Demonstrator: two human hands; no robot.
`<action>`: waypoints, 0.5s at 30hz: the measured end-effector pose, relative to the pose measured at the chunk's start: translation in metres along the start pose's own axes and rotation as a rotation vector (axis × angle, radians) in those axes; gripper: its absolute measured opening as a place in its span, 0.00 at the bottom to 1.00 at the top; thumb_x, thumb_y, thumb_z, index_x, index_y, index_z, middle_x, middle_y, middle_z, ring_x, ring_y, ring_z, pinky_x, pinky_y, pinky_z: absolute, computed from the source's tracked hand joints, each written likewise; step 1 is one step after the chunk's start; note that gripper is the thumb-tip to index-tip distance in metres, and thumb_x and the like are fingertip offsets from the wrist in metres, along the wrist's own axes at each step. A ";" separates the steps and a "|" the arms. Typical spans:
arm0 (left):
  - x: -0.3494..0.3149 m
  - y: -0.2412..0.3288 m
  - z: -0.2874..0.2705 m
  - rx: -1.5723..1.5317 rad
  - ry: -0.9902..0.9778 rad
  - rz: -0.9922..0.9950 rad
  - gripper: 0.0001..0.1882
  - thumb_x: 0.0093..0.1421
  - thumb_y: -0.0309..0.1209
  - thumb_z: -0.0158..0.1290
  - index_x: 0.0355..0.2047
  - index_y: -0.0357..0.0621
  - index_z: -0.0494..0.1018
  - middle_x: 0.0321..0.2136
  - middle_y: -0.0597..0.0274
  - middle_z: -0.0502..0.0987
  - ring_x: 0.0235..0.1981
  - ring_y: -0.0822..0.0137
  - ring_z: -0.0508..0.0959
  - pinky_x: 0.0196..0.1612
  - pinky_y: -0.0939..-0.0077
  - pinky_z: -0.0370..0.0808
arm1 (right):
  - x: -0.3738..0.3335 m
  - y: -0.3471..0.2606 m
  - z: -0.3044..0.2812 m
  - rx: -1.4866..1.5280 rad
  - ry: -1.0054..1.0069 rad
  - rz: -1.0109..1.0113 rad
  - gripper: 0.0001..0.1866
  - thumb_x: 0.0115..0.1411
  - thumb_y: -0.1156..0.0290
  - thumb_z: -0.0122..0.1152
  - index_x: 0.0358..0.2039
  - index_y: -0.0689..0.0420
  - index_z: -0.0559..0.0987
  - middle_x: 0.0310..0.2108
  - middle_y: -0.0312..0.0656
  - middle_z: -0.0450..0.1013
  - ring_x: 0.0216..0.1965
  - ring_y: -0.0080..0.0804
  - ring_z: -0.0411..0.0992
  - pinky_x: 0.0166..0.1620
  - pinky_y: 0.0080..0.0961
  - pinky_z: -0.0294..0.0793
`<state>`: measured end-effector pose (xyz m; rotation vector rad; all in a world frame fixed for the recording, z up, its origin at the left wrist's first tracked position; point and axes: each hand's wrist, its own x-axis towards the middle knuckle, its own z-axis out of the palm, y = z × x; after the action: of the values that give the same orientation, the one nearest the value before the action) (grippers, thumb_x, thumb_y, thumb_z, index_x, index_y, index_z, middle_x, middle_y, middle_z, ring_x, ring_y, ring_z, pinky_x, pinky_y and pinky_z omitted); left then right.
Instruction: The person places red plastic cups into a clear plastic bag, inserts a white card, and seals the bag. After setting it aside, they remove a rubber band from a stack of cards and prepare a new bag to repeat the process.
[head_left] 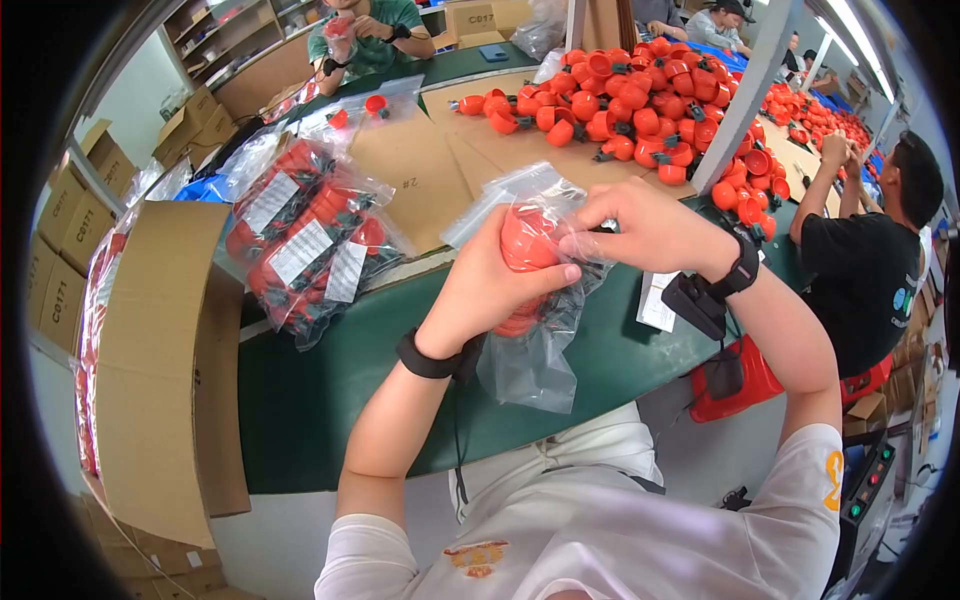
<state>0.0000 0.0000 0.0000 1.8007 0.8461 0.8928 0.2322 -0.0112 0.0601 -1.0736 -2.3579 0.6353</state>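
Over the near edge of the green table, a clear plastic bag (545, 372) with a stack of red plastic cups (528, 240) is between my hands. My left hand (492, 275) wraps round the stack from the left, its thumb across the front. From the right, my right hand (640, 228) has its fingers closed at the bag's side, by the upper cups. Its fingertips are partly hidden behind the plastic. Flat clear bags (500, 205) lie just beyond my left hand. To the left, filled bags (310, 235) of red cups with white labels are piled up.
A big heap of red cups with dark clips (640, 100) covers the cardboard at the far right, beside a grey post (750, 95). An open carton (150, 370) stands at the left. White papers (657, 302) lie right of the bag. Co-workers sit across and at right.
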 end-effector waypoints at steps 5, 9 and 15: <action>0.000 -0.001 0.002 -0.057 0.082 0.017 0.40 0.47 0.41 0.75 0.55 0.36 0.68 0.45 0.57 0.79 0.45 0.68 0.79 0.52 0.70 0.76 | 0.017 -0.012 -0.007 0.014 -0.187 0.148 0.13 0.63 0.62 0.66 0.37 0.59 0.86 0.25 0.45 0.79 0.27 0.32 0.75 0.34 0.31 0.70; 0.002 -0.006 0.005 -0.089 0.128 0.014 0.41 0.46 0.40 0.76 0.55 0.36 0.68 0.45 0.57 0.79 0.45 0.68 0.79 0.52 0.71 0.76 | 0.028 -0.027 -0.012 -0.084 -0.201 0.212 0.13 0.65 0.64 0.63 0.35 0.61 0.86 0.22 0.45 0.78 0.24 0.34 0.73 0.33 0.29 0.70; 0.006 -0.010 -0.002 -0.199 0.154 0.005 0.37 0.50 0.38 0.74 0.54 0.35 0.69 0.43 0.59 0.80 0.44 0.70 0.79 0.50 0.73 0.76 | 0.021 -0.004 -0.008 0.031 -0.177 0.190 0.17 0.65 0.59 0.63 0.43 0.61 0.84 0.33 0.43 0.81 0.34 0.26 0.76 0.38 0.28 0.71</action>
<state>-0.0005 0.0089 -0.0075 1.5777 0.8185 1.0903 0.2218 0.0048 0.0733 -1.2855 -2.4021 0.8643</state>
